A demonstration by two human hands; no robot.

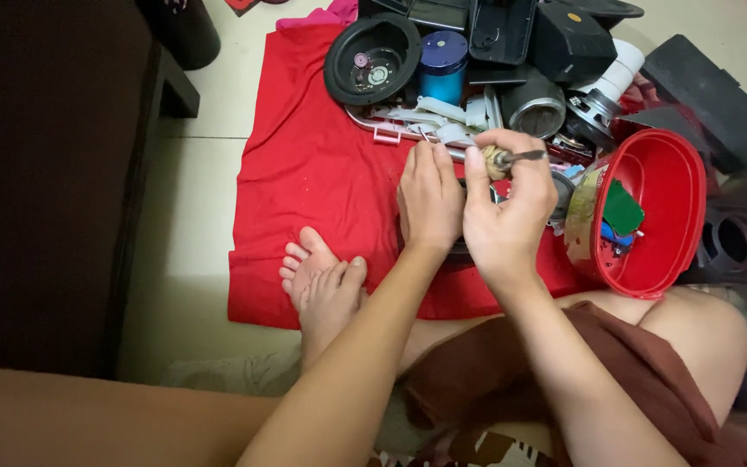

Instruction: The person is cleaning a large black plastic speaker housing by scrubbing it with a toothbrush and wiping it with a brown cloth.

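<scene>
My left hand (430, 195) rests with its fingers bent down on a dark object (462, 246) that lies on the red cloth (313, 173); the hands hide most of that object. My right hand (507, 203) sits right beside the left and grips a small tool with a round wooden handle and a metal shaft (512, 158) that points to the right. My bare feet (322, 281) lie on the cloth just left of the hands.
A red oval tub (663, 212) holding a green piece and small parts stands at the right. Behind the hands lie a black round housing (373, 60), a blue can (443, 65), white plastic parts (430, 117) and black casings (572, 39). Dark furniture (54, 173) runs along the left.
</scene>
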